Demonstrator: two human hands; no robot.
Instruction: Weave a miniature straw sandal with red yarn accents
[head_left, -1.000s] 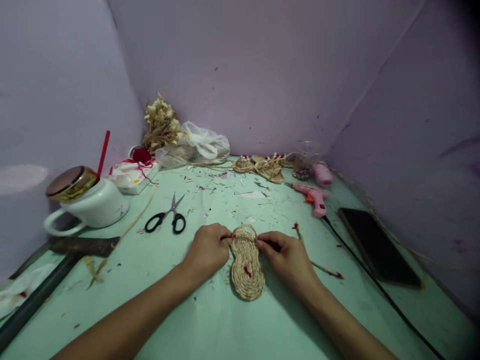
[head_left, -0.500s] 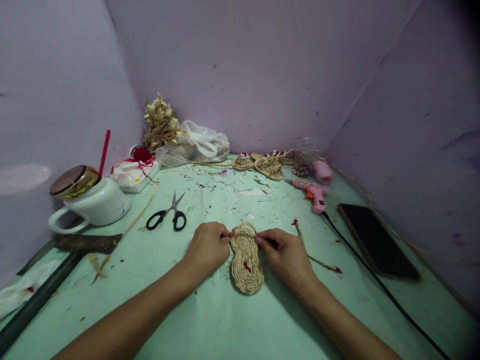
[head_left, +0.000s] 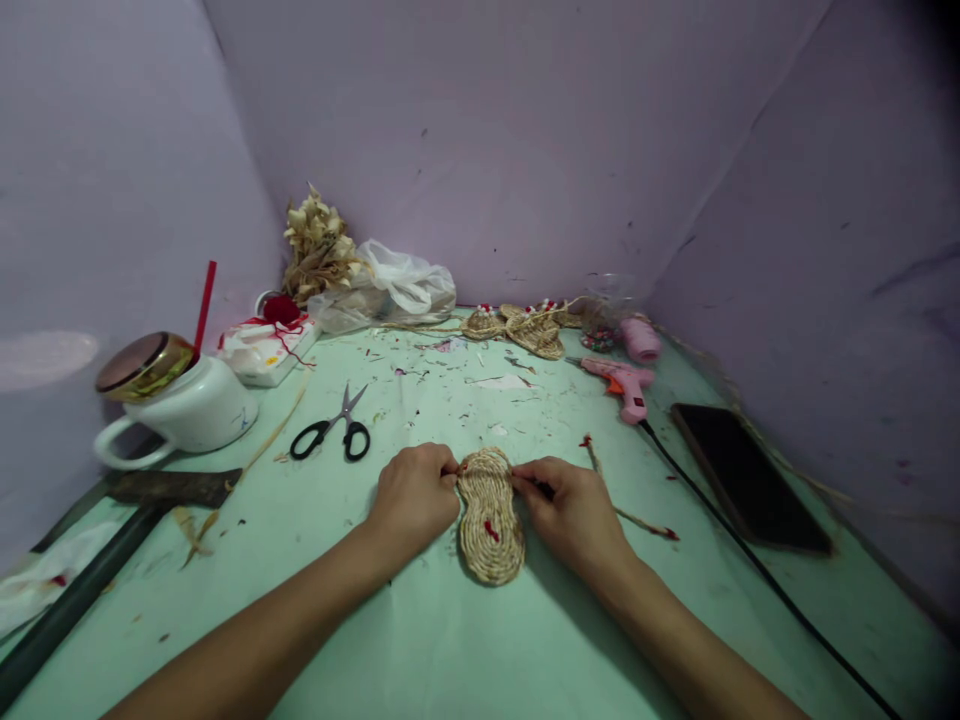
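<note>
A small woven straw sandal sole (head_left: 489, 520) with a red spot lies flat on the pale green table (head_left: 450, 640). My left hand (head_left: 411, 497) is closed, pinching the sole's left edge near its far end. My right hand (head_left: 571, 510) is closed too, pinching the right edge opposite; a dark thin thing shows under its fingers. A straw strap arches across the far end between the two hands.
Black scissors (head_left: 332, 434) lie left of centre. A white mug with gold lid (head_left: 174, 397) stands at left beside a dark blade (head_left: 172, 487). A pink glue gun (head_left: 621, 384) with black cord, a phone (head_left: 745, 473), finished straw sandals (head_left: 534, 331) and a plastic bag (head_left: 390, 289) sit farther back.
Both hands stay pinched on the sole's far end. The strap loop now lies lower against the sole. The view has shifted slightly.
</note>
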